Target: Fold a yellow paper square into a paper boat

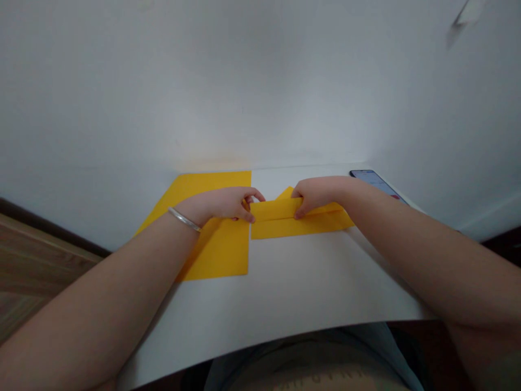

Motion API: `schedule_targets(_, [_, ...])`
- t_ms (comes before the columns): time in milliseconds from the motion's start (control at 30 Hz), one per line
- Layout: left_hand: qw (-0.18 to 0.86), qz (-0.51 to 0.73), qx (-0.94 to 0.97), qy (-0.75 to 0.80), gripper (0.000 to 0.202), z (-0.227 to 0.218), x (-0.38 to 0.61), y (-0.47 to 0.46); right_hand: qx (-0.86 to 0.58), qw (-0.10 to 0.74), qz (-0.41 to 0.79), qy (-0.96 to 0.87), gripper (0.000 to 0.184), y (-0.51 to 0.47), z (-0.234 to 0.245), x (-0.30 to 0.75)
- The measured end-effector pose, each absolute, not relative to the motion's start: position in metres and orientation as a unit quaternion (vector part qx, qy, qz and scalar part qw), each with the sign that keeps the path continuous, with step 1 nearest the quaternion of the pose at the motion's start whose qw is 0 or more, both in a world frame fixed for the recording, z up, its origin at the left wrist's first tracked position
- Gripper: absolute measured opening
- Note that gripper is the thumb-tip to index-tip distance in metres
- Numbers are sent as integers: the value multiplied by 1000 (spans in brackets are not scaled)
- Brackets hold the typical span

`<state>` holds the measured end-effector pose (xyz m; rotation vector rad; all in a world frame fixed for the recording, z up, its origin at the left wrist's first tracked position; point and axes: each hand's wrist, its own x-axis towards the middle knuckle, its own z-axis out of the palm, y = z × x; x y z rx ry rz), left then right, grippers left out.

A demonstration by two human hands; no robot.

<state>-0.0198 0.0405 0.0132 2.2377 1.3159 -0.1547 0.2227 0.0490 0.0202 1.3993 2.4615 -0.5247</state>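
A folded sheet of yellow paper (280,228) lies on the white table, its upper flap raised along a crease. My left hand (240,203) is at the paper's left end, thumb and fingers closed on the flap's edge. Farther right, my right hand (311,195) pinches the same flap, thumb in front and fingers behind. A pointed yellow corner shows behind the flap between my hands. Under my left wrist lies a flat yellow sheet (228,255), partly covered by that forearm.
A phone (376,182) with its screen lit lies at the back right of the white table (293,288). The wall (260,98) rises right behind the table. Wooden furniture (40,260) stands at the left.
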Motion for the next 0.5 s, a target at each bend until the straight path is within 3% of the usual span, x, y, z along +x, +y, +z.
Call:
schedule_targets(100, [255, -36, 837, 483, 65, 16, -14, 35, 482, 133, -192, 845, 40, 48, 22, 222])
schedule_targets(167, [238, 10, 835, 496, 55, 14, -4, 28, 481, 132, -193, 845, 38, 46, 25, 220])
schedule_targets(300, [57, 151, 860, 483, 42, 3, 21, 11, 477, 136, -174, 850, 40, 41, 31, 217])
schedule_targets(500, [77, 126, 856, 496, 39, -10, 32, 8, 475, 121, -172, 854, 36, 40, 31, 215])
